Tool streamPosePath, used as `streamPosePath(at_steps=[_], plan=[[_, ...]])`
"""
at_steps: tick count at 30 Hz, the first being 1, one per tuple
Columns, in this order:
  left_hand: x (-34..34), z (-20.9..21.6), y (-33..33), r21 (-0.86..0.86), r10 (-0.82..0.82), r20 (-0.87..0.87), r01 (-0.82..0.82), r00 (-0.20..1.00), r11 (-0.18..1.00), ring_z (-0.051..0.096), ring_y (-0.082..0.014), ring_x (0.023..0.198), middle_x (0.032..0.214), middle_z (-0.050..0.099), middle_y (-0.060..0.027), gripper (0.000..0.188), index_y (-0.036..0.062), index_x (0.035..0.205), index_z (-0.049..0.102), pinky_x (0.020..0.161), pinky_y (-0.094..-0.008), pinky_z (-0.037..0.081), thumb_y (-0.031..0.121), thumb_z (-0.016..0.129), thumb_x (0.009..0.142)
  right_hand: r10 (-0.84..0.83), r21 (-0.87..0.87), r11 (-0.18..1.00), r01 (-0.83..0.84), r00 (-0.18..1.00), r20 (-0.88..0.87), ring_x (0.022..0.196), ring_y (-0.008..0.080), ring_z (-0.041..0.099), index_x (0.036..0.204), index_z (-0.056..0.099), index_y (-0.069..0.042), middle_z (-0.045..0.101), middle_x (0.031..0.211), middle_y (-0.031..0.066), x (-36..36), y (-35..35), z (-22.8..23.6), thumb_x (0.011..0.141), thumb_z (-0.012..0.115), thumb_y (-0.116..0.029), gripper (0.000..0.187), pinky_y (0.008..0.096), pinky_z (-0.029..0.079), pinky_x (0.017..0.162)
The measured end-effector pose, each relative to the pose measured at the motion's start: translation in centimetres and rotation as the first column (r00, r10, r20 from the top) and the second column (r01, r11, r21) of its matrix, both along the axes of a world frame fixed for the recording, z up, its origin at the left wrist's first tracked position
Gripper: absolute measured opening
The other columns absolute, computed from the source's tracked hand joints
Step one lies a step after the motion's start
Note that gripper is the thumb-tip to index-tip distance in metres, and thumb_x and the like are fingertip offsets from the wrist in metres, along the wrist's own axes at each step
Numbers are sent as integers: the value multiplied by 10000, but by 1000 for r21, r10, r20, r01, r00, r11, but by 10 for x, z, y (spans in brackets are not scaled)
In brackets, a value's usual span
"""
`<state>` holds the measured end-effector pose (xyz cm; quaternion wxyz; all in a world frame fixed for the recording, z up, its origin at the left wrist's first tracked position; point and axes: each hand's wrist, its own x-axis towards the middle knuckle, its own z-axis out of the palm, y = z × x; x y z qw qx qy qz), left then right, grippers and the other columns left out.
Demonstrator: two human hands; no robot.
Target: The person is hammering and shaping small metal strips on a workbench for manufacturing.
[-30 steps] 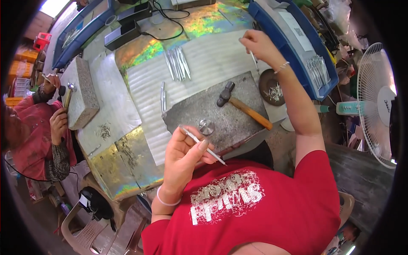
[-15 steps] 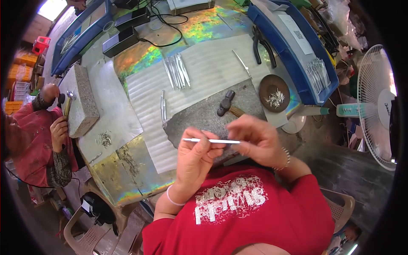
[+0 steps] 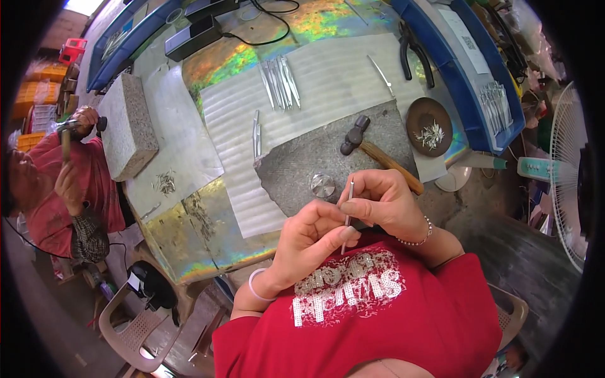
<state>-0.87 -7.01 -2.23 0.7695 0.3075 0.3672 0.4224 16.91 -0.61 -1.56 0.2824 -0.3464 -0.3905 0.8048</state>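
Observation:
A slim silvery metal strip [image 3: 349, 211] points away from my chest, its far end up. My right hand [image 3: 386, 205] pinches it between thumb and fingers. My left hand [image 3: 312, 242] is closed around its lower part, thumb tip against it; the exact contact is partly hidden. Just beyond my hands, a round shiny metal block [image 3: 322, 185] sits on a grey stone slab [image 3: 296, 167]. A hammer [image 3: 384, 159] with a wooden handle lies across the slab's right side. To the right, a brown round dish [image 3: 418, 114] holds small silvery pins [image 3: 431, 135].
Slim metal pieces [image 3: 279, 82] lie on white foam sheeting [image 3: 227, 138]. Black-handled pliers [image 3: 414, 57] and a blue tray [image 3: 449, 82] are at far right, near a fan [image 3: 570, 176]. At left, a co-worker [image 3: 69, 189] holds a hammer by a stone block [image 3: 129, 129].
The strip has turned from lying crosswise to pointing away from me. My right hand has closed on it, and both hands have shifted right. The co-worker's hammer has moved off the stone block.

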Motion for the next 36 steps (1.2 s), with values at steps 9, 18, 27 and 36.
streamPosePath(at_steps=[9, 18, 27, 36], plan=[[-8, -8, 11, -103, -67, 106, 78, 992, 992, 644, -159, 835, 910, 650, -128, 162, -4, 1039, 448, 747, -287, 542, 36, 541, 912, 9, -105, 994, -13, 999, -44, 616, 93, 613, 897, 559, 41, 607, 740, 47, -8, 7, 1, 880, 615, -85, 139, 210, 502, 527], [-10, -11, 18, -174, 26, 113, -6, 993, 985, 654, -182, 775, 835, 637, -112, 170, 8, 1020, 458, 739, -328, 559, -2, 558, 883, -34, -57, 998, 34, 999, 11, 573, 5, 492, 886, 591, -23, 590, 717, -16, -18, 14, -5, 874, 628, -113, 98, 153, 352, 480], [-27, -7, 24, -72, 241, 41, -238, 970, 969, 627, -138, 756, 862, 623, -89, 169, 9, 1032, 484, 687, -268, 533, 39, 563, 886, -98, 13, 995, 99, 993, -68, 538, 9, 481, 933, 591, -30, 573, 704, -21, -21, 25, -13, 879, 623, -114, 105, 157, 357, 457], [-66, 25, 99, 277, 420, -394, -330, 818, 902, 601, -140, 769, 905, 594, -88, 174, -29, 971, 600, 629, -253, 526, 125, 534, 922, -63, 7, 998, 64, 996, -63, 614, 15, 479, 1148, 465, -28, 542, 815, -4, -1, 27, -5, 883, 594, -67, 297, 157, 385, 502]])
